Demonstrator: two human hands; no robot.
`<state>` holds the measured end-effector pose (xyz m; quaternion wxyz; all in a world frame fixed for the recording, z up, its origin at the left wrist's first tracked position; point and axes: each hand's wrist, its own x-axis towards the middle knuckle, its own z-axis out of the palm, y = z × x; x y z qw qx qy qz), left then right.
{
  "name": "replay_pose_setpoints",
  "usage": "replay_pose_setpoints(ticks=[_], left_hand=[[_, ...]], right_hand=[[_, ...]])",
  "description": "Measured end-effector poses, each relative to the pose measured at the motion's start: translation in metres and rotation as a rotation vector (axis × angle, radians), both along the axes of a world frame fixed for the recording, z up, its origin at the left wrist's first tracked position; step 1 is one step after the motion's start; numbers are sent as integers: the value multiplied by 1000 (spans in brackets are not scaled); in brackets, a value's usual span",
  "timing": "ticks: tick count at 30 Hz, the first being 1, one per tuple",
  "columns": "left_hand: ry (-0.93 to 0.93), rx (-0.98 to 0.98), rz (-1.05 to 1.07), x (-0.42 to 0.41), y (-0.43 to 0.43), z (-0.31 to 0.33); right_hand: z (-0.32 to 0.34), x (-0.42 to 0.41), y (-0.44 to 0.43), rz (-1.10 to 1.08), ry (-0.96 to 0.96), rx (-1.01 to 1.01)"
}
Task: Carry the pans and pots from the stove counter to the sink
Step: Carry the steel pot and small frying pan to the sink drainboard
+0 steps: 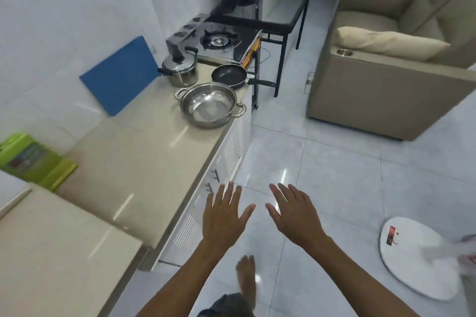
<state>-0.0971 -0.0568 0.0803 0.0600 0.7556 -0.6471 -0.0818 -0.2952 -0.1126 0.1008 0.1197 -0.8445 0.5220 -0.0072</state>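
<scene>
Three pieces of cookware stand at the far end of the beige counter (134, 162). A lidded steel pot (180, 69) is at the back, a black frying pan (229, 76) sits beside it with its handle over the counter edge, and a wide, lidless steel pot (210, 105) with two handles is nearest. My left hand (224, 216) and my right hand (293, 213) are held out over the floor, palms down, fingers spread and holding nothing, well short of the cookware. The sink is not in view.
A gas stove (219, 40) stands beyond the counter, with a black glass table (270, 10) behind it. A blue board (121, 74) leans on the wall and a green rack (36, 159) sits at left. A beige sofa (399, 54) and a white fan base (417, 257) bound the tiled floor.
</scene>
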Motion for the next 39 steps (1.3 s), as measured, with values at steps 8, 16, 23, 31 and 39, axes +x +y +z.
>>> replay_pose_setpoints(ticks=[8,16,23,31,39], left_hand=[[229,51,189,25,-190,-4],[1847,130,1050,45,-371,-49],[2281,-384,1470,34,-482,-75],[2063,-732,1859,39,-530,-83],[1987,-876,1954,45,-547,-83]], right_hand=[[13,44,-210,20,-11,-47],[-15,75,-441,146,-31,-22],[-47,103,-645,278,-76,113],[-105,147,-753,346,-108,519],[-133,156,-762,307,-251,674]])
